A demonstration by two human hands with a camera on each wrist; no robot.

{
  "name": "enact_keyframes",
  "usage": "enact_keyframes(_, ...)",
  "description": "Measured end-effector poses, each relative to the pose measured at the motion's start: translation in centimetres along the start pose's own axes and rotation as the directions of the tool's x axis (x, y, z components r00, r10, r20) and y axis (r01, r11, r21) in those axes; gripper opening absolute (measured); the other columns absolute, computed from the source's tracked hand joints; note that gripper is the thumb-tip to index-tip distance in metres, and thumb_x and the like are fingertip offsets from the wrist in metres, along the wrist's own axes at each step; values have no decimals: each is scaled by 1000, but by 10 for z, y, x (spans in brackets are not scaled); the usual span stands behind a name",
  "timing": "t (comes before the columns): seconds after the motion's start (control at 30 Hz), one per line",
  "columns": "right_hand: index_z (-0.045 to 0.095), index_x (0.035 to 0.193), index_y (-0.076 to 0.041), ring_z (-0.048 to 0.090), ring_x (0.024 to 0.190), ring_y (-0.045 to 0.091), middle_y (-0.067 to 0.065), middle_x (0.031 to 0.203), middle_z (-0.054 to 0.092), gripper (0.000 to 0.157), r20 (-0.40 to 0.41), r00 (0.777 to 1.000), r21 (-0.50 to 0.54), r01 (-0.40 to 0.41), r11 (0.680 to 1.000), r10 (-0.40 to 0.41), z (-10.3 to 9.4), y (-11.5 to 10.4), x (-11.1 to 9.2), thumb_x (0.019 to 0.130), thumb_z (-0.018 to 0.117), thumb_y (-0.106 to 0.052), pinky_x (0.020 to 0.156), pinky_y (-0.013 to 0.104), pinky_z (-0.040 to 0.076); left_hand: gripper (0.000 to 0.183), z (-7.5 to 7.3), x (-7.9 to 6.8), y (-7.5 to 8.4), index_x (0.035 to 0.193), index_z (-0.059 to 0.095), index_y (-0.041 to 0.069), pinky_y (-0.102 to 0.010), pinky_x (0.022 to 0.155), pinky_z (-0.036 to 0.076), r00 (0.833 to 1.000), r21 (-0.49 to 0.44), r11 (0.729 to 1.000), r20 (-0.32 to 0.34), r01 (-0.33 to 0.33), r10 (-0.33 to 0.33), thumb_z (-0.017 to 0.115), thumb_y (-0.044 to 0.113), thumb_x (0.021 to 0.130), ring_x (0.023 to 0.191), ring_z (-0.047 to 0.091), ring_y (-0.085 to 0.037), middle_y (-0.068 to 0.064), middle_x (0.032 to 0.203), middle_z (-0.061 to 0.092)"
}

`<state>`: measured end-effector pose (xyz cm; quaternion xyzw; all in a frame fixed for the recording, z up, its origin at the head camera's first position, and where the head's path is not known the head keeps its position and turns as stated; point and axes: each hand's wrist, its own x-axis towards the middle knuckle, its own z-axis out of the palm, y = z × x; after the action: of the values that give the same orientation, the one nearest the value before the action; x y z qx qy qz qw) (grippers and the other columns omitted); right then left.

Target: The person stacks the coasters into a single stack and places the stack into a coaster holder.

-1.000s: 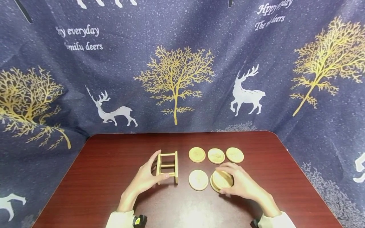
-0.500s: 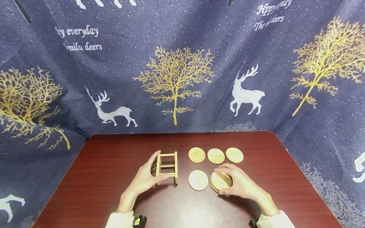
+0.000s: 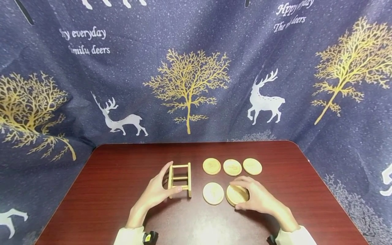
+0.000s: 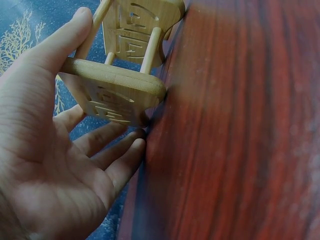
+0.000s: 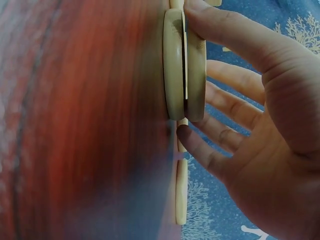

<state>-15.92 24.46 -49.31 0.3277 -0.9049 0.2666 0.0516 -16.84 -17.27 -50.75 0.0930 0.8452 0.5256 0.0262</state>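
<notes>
My left hand (image 3: 154, 190) holds a small wooden coaster rack (image 3: 189, 178) on the table, thumb at its near side and fingers at its far side. Carved end plates joined by rods show on the rack (image 4: 112, 77) in the left wrist view. To the right, my right hand (image 3: 258, 194) grips a round wooden coaster (image 3: 236, 195) by its edge, thumb near and fingers far. The right wrist view shows this upper coaster (image 5: 197, 75) lying over a lower coaster (image 5: 173, 65), with a thin gap between them along part of the edge.
A single coaster (image 3: 213, 193) lies between the rack and the right hand. Behind it three more stand in a row: a left coaster (image 3: 211, 166), a middle coaster (image 3: 232, 167) and a right coaster (image 3: 252, 166). A printed cloth (image 3: 190, 102) hangs behind the red-brown table (image 3: 128, 160).
The coaster in my right hand has come down and lines up more closely over the lower one. My left hand and the rack have stayed in place.
</notes>
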Motion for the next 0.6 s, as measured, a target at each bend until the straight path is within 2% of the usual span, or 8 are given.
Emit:
enact_keyframes(0.23, 78, 137, -13, 69, 123, 28, 2, 135, 72, 75, 7, 1000, -8, -3, 1000, 3, 0, -1, -1, 70, 106, -34, 101, 53, 57, 112, 0, -1, 0, 175, 33, 22, -31, 72, 62, 1000, -22, 1000, 5, 11, -11, 99, 34, 86, 136, 67, -36, -24, 156, 62)
enact_keyframes(0.4, 78, 138, -14, 69, 123, 28, 1, 135, 71, 76, 12, 1000, -4, -11, 1000, 11, 0, -2, -1, 71, 106, -34, 101, 54, 57, 112, 0, 0, 0, 175, 33, 21, -28, 80, 60, 1000, -15, 1000, 6, 6, -6, 99, 35, 86, 137, 67, -36, -23, 156, 61)
enact_keyframes(0.5, 77, 139, -14, 68, 124, 29, 1, 136, 71, 76, 23, 999, 2, -23, 1000, 23, 0, -2, -1, 71, 106, -34, 102, 54, 57, 111, 0, 0, 0, 175, 33, 22, -30, 78, 61, 1000, -19, 1000, 7, 8, -8, 99, 35, 86, 136, 67, -35, -23, 156, 61)
enact_keyframes(0.6, 77, 139, -14, 68, 125, 29, 1, 137, 70, 76, 23, 999, 7, -24, 1000, 24, 0, -2, -1, 71, 106, -32, 102, 54, 57, 111, 0, 1, 0, 175, 34, 22, -32, 83, 61, 1000, -10, 1000, 4, 5, -5, 99, 35, 86, 136, 67, -35, -23, 155, 62)
